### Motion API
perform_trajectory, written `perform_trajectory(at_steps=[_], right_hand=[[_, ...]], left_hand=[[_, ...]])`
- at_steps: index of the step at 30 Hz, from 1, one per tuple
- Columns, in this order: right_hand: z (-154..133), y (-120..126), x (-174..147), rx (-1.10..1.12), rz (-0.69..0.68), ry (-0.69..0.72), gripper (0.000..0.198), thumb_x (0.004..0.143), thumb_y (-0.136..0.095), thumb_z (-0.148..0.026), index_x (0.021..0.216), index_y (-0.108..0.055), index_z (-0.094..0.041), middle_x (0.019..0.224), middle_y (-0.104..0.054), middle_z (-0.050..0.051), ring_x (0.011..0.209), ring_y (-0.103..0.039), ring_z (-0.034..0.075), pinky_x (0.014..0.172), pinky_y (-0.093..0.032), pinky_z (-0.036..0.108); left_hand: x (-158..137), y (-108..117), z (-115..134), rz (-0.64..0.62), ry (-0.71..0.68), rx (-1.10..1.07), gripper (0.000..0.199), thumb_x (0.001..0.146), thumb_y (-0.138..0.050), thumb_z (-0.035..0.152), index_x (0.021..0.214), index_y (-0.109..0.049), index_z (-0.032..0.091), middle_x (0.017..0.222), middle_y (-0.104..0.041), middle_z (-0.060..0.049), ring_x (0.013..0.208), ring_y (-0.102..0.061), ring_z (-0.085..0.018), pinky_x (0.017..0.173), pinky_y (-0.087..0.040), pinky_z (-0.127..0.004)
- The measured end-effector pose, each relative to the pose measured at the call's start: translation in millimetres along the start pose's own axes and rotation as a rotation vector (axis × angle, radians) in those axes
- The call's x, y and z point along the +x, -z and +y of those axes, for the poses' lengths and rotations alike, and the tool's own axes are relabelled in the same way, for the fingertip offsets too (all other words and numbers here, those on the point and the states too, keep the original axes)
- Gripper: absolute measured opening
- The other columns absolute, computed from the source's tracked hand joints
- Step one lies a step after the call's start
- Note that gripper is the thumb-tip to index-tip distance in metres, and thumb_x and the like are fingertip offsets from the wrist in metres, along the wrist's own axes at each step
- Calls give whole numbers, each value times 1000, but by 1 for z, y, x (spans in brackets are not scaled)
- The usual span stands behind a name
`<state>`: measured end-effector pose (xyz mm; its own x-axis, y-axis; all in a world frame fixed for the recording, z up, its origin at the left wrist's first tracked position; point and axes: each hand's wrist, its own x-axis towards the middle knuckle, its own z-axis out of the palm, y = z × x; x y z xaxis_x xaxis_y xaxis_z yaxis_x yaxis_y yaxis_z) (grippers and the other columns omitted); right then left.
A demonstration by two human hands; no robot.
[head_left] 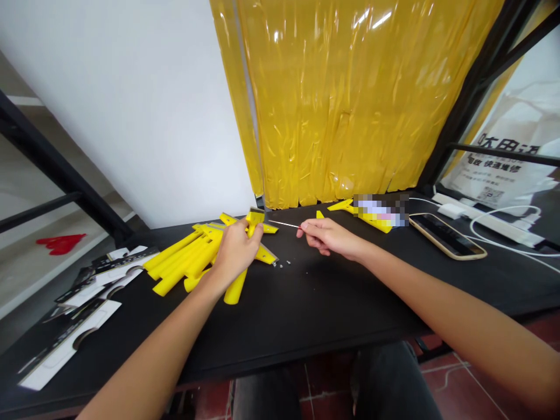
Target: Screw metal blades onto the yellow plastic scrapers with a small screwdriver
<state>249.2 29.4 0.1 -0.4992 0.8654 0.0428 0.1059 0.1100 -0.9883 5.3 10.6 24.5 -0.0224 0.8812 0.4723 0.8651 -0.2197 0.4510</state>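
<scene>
My left hand (236, 251) is closed around a yellow scraper (255, 217), whose head sticks up past the thumb and fingers. My right hand (328, 236) grips a thin screwdriver (285, 224) with a bit of red at the handle; its metal shaft points left toward the held scraper, and the tip seems apart from it. Under and beside my left hand lies a pile of yellow scrapers (179, 261). Another yellow handle (236, 290) extends below that hand; whether it belongs to the held scraper I cannot tell. Several small screws (281, 266) lie on the black table (306, 309).
Cardboard sleeves (83, 332) are heaped at the left. Toward the back right are a yellow scraper (377, 223) beside a blurred patch, a phone (448, 236) and a white power strip (494, 220) with cables. Behind the table hangs a yellow plastic curtain (350, 105).
</scene>
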Motion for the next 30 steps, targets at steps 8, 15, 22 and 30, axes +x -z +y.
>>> perform_trajectory(at_steps=[8, 15, 22, 30], right_hand=[[-3, 3, 0, 336, -16, -113, 17, 91, -57, -34, 84, -49, -21, 66, -51, -3, 50, -39, 9, 42, -36, 22], [-3, -12, -3, 342, -80, -229, 44, 87, -59, -64, 82, -51, -21, 59, -25, -10, 46, -13, 6, 37, -17, 19], [-5, -13, -7, 289, -81, -191, 48, 81, -71, -55, 68, -39, -21, 56, -20, -11, 48, -9, 5, 39, -8, 20], [8, -5, 1, 314, -59, -136, 41, 78, -76, -42, 72, -42, -21, 55, -23, -12, 46, -9, 4, 38, -8, 20]], left_hand=[[-16, 4, 13, -24, -352, 296, 41, 97, -41, 27, 135, -53, 17, 110, -67, -10, 82, -66, -23, 67, -45, -33], [-40, -3, 31, -175, -569, 527, 54, 97, -37, 22, 149, -34, 13, 124, -61, -13, 85, -67, -24, 64, -49, -35], [-49, -8, 42, -223, -651, 519, 47, 91, -44, 17, 137, -48, 11, 106, -65, -12, 80, -67, -24, 59, -47, -33], [-35, 20, 58, -256, -635, 79, 49, 83, -67, 35, 128, -55, 17, 123, -63, -13, 115, -58, -31, 99, -46, -46]])
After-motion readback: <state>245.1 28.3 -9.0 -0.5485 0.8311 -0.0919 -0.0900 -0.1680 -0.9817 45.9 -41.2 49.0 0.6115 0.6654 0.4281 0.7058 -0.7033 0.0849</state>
